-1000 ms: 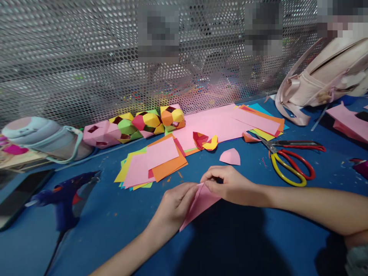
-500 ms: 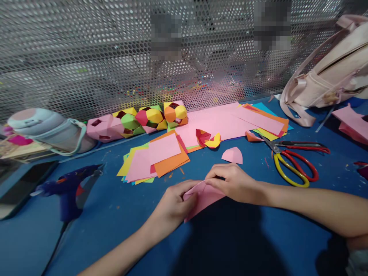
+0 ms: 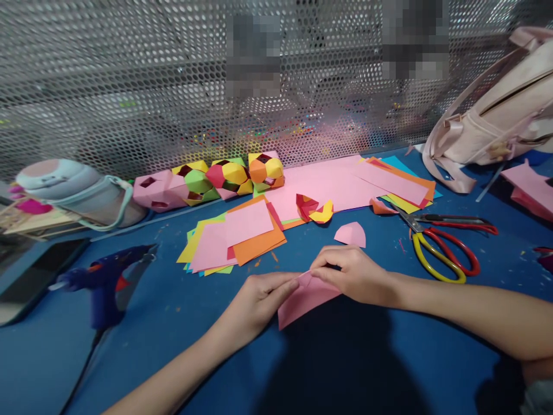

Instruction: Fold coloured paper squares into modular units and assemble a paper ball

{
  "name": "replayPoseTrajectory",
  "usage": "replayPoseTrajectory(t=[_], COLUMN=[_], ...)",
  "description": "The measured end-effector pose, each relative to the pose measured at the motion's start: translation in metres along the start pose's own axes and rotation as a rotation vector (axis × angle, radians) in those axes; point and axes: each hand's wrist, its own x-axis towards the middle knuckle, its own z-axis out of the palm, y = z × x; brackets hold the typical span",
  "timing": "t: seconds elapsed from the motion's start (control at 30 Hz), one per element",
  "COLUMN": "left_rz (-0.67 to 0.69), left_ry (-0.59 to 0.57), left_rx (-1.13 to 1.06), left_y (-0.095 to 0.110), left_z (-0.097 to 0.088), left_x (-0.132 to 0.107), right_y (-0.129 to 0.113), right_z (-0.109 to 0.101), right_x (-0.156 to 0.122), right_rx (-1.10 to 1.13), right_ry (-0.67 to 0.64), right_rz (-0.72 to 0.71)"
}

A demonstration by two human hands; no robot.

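Observation:
Between my two hands is a piece of pink paper (image 3: 305, 302), held a little above the blue table. My left hand (image 3: 262, 297) pinches its upper left edge, thumb and fingers lying along the paper. With thumb and fingertips, my right hand (image 3: 349, 271) grips the upper right edge. Just beyond the right hand lies a pink paper quarter-round (image 3: 351, 234). Behind it rests a small red and yellow folded paper piece (image 3: 314, 208). To the right of my right hand are scissors (image 3: 438, 253) with one yellow and one red handle.
A blue glue gun (image 3: 106, 282) and a phone (image 3: 38, 276) lie at left. Coloured paper sheets (image 3: 233, 236) are stacked ahead. Several folded paper balls (image 3: 159, 190) and a tumbler (image 3: 78, 190) line the perforated metal screen (image 3: 173, 104). A backpack (image 3: 496, 127) leans at right.
My left thumb has moved from the front of the pink paper up to its top edge, and the left fingers have straightened. My right hand keeps its grip nearly unmoved.

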Motion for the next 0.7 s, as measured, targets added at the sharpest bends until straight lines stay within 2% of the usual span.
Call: replayPoseTrajectory(t=[0.27,0.47,0.6,0.7], left_rz=[-0.041,0.065,0.073,0.060], left_ry=[-0.066,0.019,0.041,0.077], left_rx=[-0.004,0.125,0.154,0.139], left_y=[0.006,0.001,-0.006,-0.008], left_z=[-0.001,0.008,0.015,0.017], left_x=[0.000,0.000,0.000,0.002], right_y=[0.001,0.001,0.002,0.001], right_z=[0.001,0.001,0.001,0.001], right_x=[-0.001,-0.006,-0.007,-0.005], right_rx=[-0.024,-0.028,-0.085,-0.059], right_ry=[-0.006,-0.042,-0.071,-0.070], right_rz=[-0.058,-0.303,-0.401,-0.394])
